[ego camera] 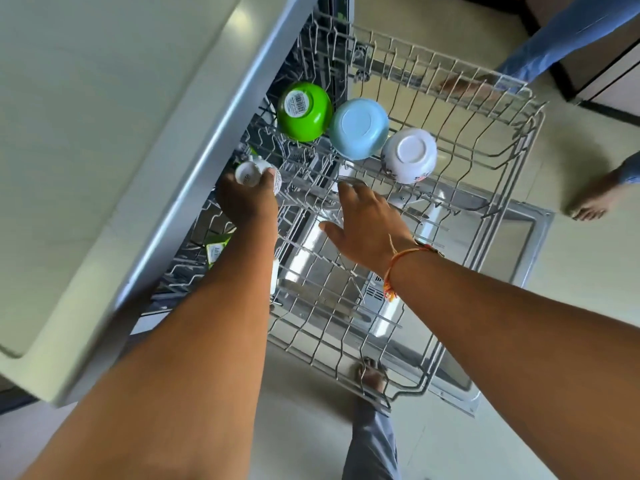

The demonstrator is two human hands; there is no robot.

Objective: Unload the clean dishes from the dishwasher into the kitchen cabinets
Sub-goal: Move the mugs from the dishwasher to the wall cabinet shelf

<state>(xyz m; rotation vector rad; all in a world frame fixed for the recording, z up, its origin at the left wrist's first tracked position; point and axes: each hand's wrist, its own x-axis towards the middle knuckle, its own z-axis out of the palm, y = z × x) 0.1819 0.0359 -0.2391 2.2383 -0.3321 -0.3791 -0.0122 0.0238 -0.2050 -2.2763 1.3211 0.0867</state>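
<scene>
Three upturned bowls [408,155] are racked beyond the hands, blue bowl [358,128] just ahead of the spread, empty right hand [367,225]; a cup [251,172] is gripped by the left hand [247,200] at the rack's [498,155] left edge.

Both arms reach forward and down, left hand [247,199] has its fingers curled round a small white cup [250,171], right hand [367,226] palm-down, fingers spread.
</scene>
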